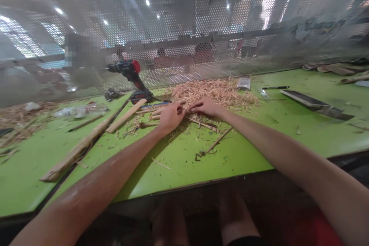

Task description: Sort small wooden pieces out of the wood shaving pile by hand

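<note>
Both hands meet over the middle of the green table, at the near edge of a heap of wood shavings [210, 90]. My left hand [170, 118] is closed, thumb and forefinger curled together; whatever lies between them is too small to name. Close by on the right, my right hand [206, 107] has its fingers bent and their tips pressed together near the left fingertips, and its contents cannot be made out. A thin wooden stick [203, 123] lies just below the hands. Several short wooden sticks [155, 114] are beside the left hand, partly hidden by it.
A cordless drill [134, 78] stands behind the left hand. Left of it lie a flat wood strip [127, 116] and a long wooden piece [77, 148]. A twig-like stick [219, 139] lies in front. To the right are a phone [305, 99] and a pen [276, 87]; perforated mesh [184, 46] rises behind.
</note>
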The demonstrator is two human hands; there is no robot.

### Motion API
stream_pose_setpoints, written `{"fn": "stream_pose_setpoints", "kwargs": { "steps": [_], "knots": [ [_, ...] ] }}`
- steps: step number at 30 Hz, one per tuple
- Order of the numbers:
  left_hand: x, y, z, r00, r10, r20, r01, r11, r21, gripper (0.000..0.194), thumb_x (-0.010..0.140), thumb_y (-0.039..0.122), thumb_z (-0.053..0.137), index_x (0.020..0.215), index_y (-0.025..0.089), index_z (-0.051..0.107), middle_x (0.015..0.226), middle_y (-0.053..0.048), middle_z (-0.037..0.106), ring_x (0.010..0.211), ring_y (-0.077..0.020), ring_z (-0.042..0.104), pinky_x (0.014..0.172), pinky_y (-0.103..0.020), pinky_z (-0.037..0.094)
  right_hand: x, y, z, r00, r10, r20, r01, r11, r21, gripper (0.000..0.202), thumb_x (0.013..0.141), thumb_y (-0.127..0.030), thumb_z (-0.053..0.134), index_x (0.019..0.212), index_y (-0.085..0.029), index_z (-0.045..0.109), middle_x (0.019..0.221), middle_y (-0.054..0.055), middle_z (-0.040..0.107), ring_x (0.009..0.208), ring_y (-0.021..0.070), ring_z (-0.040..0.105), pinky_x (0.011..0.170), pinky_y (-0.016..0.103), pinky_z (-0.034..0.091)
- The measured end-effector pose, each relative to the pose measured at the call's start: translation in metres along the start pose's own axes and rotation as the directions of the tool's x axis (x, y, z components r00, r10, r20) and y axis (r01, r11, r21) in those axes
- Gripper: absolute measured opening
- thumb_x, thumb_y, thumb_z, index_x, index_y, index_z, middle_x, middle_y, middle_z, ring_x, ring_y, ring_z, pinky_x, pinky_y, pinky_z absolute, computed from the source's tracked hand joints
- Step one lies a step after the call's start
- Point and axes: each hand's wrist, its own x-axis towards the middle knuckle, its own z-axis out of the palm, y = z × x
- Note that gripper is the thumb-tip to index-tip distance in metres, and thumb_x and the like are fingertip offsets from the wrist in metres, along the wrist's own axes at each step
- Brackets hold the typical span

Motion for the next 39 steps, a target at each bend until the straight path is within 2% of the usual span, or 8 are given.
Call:
{"fn": "stream_pose_setpoints", "kwargs": {
  "steps": [5, 13, 19, 29, 36, 39],
  "knots": [
    [0.0, -0.002, 0.0, 1.0, 0.012, 0.007, -0.012, 1.0, -0.006, 0.009, 0.095, 0.016, 0.073, 0.087, 0.02, 0.074, 0.097, -0.009, 0.081, 0.094, -0.027, 0.074, 0.09, -0.036, 0.056, 0.0, 0.0, 0.0, 1.0, 0.008, 0.002, -0.008, 1.0, -0.01, 0.026, 0.099, -0.022, 0.08, 0.118, -0.01, 0.093, 0.088, 0.009, 0.083, 0.073, 0.015, 0.061, 0.076, 0.031, 0.048],
    [-0.001, -0.003, 0.001, 1.0, 0.011, -0.025, -0.012, 0.999, -0.03, 0.008, 0.095, 0.016, 0.073, 0.087, 0.019, 0.074, 0.096, -0.008, 0.081, 0.092, -0.0257, 0.073, 0.085, -0.035, 0.055, -0.002, -0.005, 0.0, 1.0, -0.016, 0.001, 0.017, 1.0, -0.014, 0.023, 0.1, -0.02, 0.081, 0.115, -0.01, 0.094, 0.101, 0.013, 0.087, 0.08, 0.0161, 0.067, 0.085, 0.032, 0.053],
    [0.0, -0.003, 0.001, 1.0, -0.013, -0.012, 0.013, 1.0, -0.016, 0.008, 0.094, 0.015, 0.073, 0.087, 0.019, 0.073, 0.095, -0.01, 0.082, 0.092, -0.0277, 0.073, 0.086, -0.037, 0.055, -0.005, -0.01, 0.0, 0.999, -0.014, 0.041, 0.014, 1.0, -0.003, 0.018, 0.1, -0.018, 0.081, 0.111, -0.016, 0.095, 0.111, 0.012, 0.089, 0.09, 0.0172, 0.072, 0.091, 0.032, 0.056],
    [0.002, -0.003, 0.001, 1.0, 0.019, 0.003, -0.019, 1.0, -0.001, 0.007, 0.096, 0.016, 0.072, 0.095, 0.018, 0.079, 0.105, -0.011, 0.084, 0.102, -0.0295, 0.077, 0.097, -0.04, 0.059, -0.003, -0.006, 0.001, 1.0, 0.003, -0.003, -0.003, 0.999, 0.033, 0.018, 0.096, -0.016, 0.081, 0.107, -0.013, 0.095, 0.09, 0.01, 0.086, 0.075, 0.0157, 0.067, 0.078, 0.029, 0.052],
    [0.0, -0.002, 0.0, 1.0, 0.021, 0.016, -0.021, 1.0, -0.008, 0.007, 0.097, 0.016, 0.071, 0.093, 0.019, 0.076, 0.1, -0.009, 0.082, 0.097, -0.0273, 0.075, 0.092, -0.038, 0.058, 0.001, -0.001, -0.001, 1.0, 0.011, 0.004, -0.011, 1.0, 0.008, 0.018, 0.091, -0.032, 0.089, 0.103, -0.022, 0.097, 0.094, 0.008, 0.086, 0.082, 0.0213, 0.07, 0.085, 0.034, 0.053],
    [-0.001, -0.002, 0.001, 1.0, 0.006, -0.007, -0.006, 1.0, -0.028, 0.006, 0.097, 0.016, 0.07, 0.095, 0.019, 0.075, 0.1, -0.009, 0.081, 0.097, -0.027, 0.074, 0.089, -0.037, 0.057, 0.002, 0.0, -0.001, 1.0, -0.005, 0.007, 0.005, 1.0, -0.012, 0.023, 0.09, -0.036, 0.089, 0.106, -0.021, 0.096, 0.093, 0.008, 0.085, 0.084, 0.0226, 0.07, 0.085, 0.035, 0.054]
  ]
}}
